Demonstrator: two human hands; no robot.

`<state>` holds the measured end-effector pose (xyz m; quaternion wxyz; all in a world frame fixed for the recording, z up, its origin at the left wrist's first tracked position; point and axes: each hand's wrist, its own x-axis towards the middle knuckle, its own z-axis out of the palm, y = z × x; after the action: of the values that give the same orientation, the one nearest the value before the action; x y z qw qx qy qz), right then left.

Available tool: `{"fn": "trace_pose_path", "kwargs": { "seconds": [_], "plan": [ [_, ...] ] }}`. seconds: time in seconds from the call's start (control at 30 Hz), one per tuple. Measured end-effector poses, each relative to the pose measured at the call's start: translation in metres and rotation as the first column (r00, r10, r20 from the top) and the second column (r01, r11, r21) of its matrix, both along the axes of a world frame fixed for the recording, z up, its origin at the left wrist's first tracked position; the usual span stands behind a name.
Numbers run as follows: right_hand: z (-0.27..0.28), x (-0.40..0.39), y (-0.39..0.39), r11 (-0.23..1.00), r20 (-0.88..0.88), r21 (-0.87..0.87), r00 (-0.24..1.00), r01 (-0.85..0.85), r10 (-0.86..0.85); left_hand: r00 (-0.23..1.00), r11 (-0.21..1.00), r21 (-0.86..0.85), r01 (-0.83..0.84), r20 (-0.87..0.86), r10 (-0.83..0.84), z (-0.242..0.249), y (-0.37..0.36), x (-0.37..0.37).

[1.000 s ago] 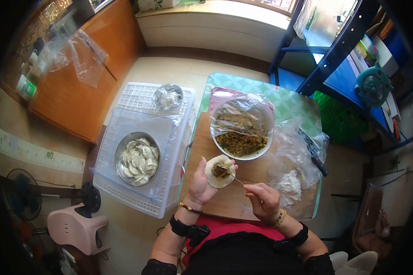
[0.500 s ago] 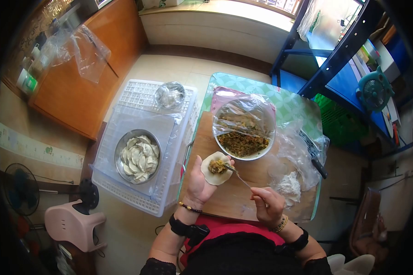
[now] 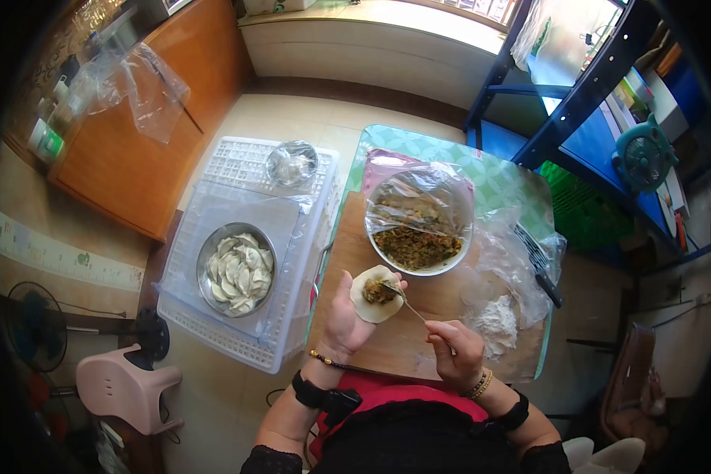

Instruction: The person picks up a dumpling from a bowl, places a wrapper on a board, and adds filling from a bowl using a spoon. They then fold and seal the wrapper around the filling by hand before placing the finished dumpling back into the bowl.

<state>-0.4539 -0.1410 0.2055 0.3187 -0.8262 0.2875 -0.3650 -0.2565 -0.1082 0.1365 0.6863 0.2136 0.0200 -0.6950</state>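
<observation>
On the palm and fingers of my left hand [image 3: 347,320] lies a round dumpling wrapper [image 3: 369,310], with chopped filling [image 3: 379,292] heaped on it. My left palm faces up, thumb apart from the wrapper. My right hand [image 3: 456,349] is closed around the handle of a spoon [image 3: 413,309], whose tip presses into the filling. Just beyond the wrapper stands a bowl [image 3: 428,273] of the same filling, partly covered by plastic film [image 3: 419,186]. A heap of white flour [image 3: 495,325] lies on the wooden board [image 3: 399,347], right of my right hand.
To the left, a metal bowl [image 3: 203,283] of folded dumplings [image 3: 237,272] sits on a white plastic crate [image 3: 237,150], near a small film-covered bowl [image 3: 292,163]. A black-handled knife [image 3: 551,291] and crumpled plastic bag [image 3: 521,276] lie at the board's right side.
The wrapper has shifted slightly right and down on my left hand. The spoon has pressed the filling flatter and wider, and my right hand has moved slightly left.
</observation>
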Motion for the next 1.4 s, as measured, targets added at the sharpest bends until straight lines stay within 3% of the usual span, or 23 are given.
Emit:
{"fn": "trace_pose_path", "kwargs": {
  "seconds": [0.17, 0.43, 0.5, 0.67, 0.7, 0.77, 0.83, 0.9, 0.93, 0.97, 1.03, 1.1, 1.2, 1.4],
  "plan": [
    [0.006, -0.009, -0.012, 1.0, -0.005, 0.01, 1.0, 0.006, -0.006, 0.999, 1.0, 0.007, 0.024, 0.049, -0.024, -0.006, 0.002, 0.001],
    [-0.005, 0.001, -0.071, 0.99, -0.161, -0.137, 0.987, -0.035, 0.013, 0.996, 0.997, 0.022, 0.08, 0.029, -0.08, -0.001, 0.007, -0.004],
    [-0.021, 0.003, -0.084, 0.975, -0.326, -0.191, 0.944, -0.116, 0.049, 0.993, 0.994, 0.02, 0.111, 0.032, -0.112, 0.0, 0.01, -0.007],
    [-0.029, 0.003, -0.087, 0.983, -0.468, -0.126, 0.882, -0.131, 0.058, 0.984, 0.984, -0.008, 0.176, 0.005, -0.176, 0.001, 0.019, -0.015],
    [-0.027, 0.001, -0.082, 0.985, -0.468, -0.119, 0.882, -0.123, 0.054, 0.983, 0.983, -0.001, 0.184, 0.003, -0.184, 0.001, 0.02, -0.017],
    [-0.015, -0.003, -0.073, 0.977, -0.262, -0.213, 0.961, 0.028, -0.085, 0.982, 0.982, 0.009, 0.191, 0.0, -0.191, 0.003, 0.022, -0.019],
    [-0.012, -0.023, -0.061, 0.975, -0.249, -0.214, 0.962, 0.06, -0.113, 0.979, 0.979, 0.02, 0.204, 0.015, -0.204, 0.003, 0.025, -0.021],
    [-0.016, -0.044, -0.045, 0.968, -0.114, -0.16, 0.971, 0.191, -0.211, 0.976, 0.976, 0.028, 0.216, 0.03, -0.217, 0.003, 0.026, -0.026],
    [-0.016, -0.048, -0.037, 0.971, -0.089, -0.03, 0.966, 0.239, -0.241, 0.973, 0.973, 0.019, 0.229, 0.009, -0.23, 0.003, 0.026, -0.03],
    [-0.02, -0.053, -0.028, 0.967, -0.091, -0.028, 0.963, 0.254, -0.256, 0.969, 0.969, 0.01, 0.248, -0.011, -0.248, 0.003, 0.025, -0.034],
    [-0.039, -0.06, -0.013, 0.855, -0.151, 0.462, 0.971, 0.237, -0.188, 0.959, 0.959, 0.018, 0.282, -0.025, -0.282, 0.003, 0.022, -0.044],
    [-0.055, -0.058, -0.001, 0.849, -0.109, 0.47, 0.971, 0.24, -0.214, 0.951, 0.951, 0.027, 0.309, -0.037, -0.308, 0.005, 0.021, -0.055],
    [-0.069, -0.05, 0.009, 0.7, 0.022, 0.69, 0.96, 0.187, -0.278, 0.947, 0.946, 0.059, 0.32, -0.026, -0.319, 0.008, 0.023, -0.063],
    [-0.072, -0.052, 0.015, 0.722, -0.058, 0.649, 0.962, 0.24, -0.269, 0.958, 0.956, 0.063, 0.287, -0.001, -0.288, 0.004, 0.032, -0.069]
  ]
}}
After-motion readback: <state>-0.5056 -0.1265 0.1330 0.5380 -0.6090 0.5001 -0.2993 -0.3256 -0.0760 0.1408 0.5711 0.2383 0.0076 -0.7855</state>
